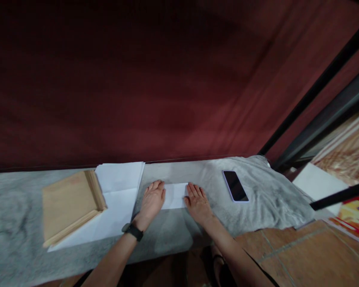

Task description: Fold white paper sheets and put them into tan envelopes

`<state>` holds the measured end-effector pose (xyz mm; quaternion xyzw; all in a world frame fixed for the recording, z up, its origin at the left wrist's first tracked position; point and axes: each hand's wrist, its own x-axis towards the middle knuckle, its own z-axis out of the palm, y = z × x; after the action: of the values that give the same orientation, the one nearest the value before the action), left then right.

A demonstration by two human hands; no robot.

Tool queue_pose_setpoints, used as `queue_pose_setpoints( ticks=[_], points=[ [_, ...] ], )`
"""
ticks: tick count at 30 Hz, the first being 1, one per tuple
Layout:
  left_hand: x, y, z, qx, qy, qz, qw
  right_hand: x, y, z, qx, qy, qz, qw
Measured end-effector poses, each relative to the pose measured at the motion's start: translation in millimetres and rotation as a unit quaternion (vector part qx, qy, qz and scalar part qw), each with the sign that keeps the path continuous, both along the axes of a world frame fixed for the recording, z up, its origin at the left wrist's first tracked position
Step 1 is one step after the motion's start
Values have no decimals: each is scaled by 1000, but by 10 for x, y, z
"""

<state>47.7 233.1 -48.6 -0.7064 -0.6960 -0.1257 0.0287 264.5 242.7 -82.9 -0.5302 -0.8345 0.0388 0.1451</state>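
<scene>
Flatly, both palms on paper [175, 195].

My left hand [152, 201] and right hand [198, 203] are both bare, with no gloves and no rings that I can make out. Both my forearms are uncovered too; no sleeve reaches into view on either one. On my left wrist I wear a black watch [133, 231], a dark band with a small dark case. My right wrist carries nothing. My nails are short and plain as far as the blur lets me tell. Low down, by my right arm, there is some dark clothing, too dim to tell.
</scene>
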Motion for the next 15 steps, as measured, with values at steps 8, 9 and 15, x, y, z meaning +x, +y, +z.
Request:
queue_pose_setpoints(
  ticks=[8, 9, 15],
  points=[
    [-20, 117, 122, -21, -17, 7, 1000, 26, -30, 23, 0, -3, 3, 1000],
    [-21, 118, 138, -25, -16, 8, 1000, 29, -31, 30, -2, -5, 2, 1000],
    [-50, 136, 189, -118, -107, 41, 986, 35, -31, 108, -32, -9, 13, 999]
  ],
)
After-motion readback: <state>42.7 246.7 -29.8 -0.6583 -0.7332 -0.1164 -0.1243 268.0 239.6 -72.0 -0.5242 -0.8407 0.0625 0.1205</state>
